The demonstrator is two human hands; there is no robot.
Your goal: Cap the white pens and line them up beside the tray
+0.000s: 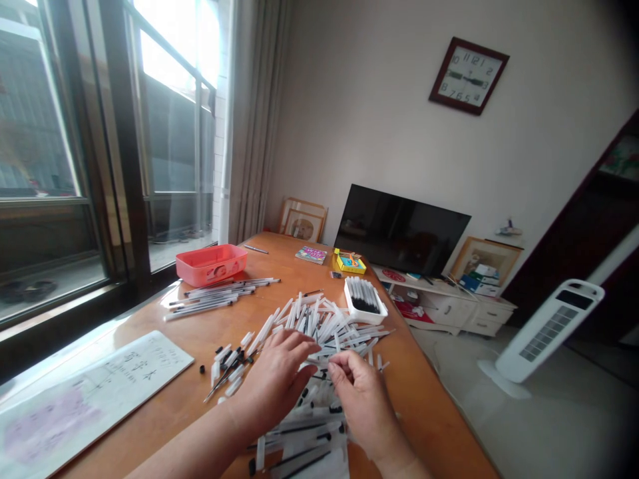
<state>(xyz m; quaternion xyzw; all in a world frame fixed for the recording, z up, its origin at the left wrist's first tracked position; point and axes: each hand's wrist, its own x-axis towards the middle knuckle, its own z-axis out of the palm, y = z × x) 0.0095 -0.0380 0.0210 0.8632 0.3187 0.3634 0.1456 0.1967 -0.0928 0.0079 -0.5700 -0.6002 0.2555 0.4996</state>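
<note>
A pale pen barrel (pixel 317 363) spans the gap between my hands, partly hidden by fingers. My right hand (pixel 363 399) pinches its near end between thumb and forefinger. My left hand (pixel 279 376) is bent over the pile, its thumb and fingers closing on the other end. Beneath and beyond them spreads a heap of white pen barrels (pixel 324 319). Black and clear pen caps (pixel 232 362) lie left of my left hand. Closer to me, several pens with dark parts (pixel 304 442) rest on a clear plastic sheet.
A white tray (pixel 382 313) of upright black-tipped pens stands at the table's right edge. Left are a red plastic box (pixel 187 269), a row of pen refills (pixel 210 299) and a writing booklet (pixel 124 372). Farther back sit a yellow box (pixel 353 267) and a colourful booklet (pixel 310 255).
</note>
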